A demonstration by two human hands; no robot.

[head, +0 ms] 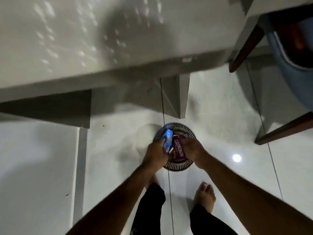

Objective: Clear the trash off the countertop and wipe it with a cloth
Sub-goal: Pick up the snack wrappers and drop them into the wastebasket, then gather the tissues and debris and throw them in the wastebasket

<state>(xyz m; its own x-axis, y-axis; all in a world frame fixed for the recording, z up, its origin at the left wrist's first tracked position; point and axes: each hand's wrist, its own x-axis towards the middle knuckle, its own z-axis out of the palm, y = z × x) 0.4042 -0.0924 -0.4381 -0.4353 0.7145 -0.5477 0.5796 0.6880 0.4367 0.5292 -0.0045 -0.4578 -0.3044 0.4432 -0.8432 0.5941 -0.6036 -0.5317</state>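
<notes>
Your left hand (156, 153) grips the blue wrapper (167, 140), your right hand (192, 150) the purple packet (178, 147), both directly above the slotted bin (176, 167).

Glossy white tiled floor (220, 116) under round slotted bin (177, 167), bare feet (205, 195).

On the blue wrapper (168, 139) in my left hand (156, 154) I can make out only a white "X"; the rest blurs. The purple wrapper (179, 148) in my right hand (193, 150) carries white lettering, too smeared to read.
</notes>
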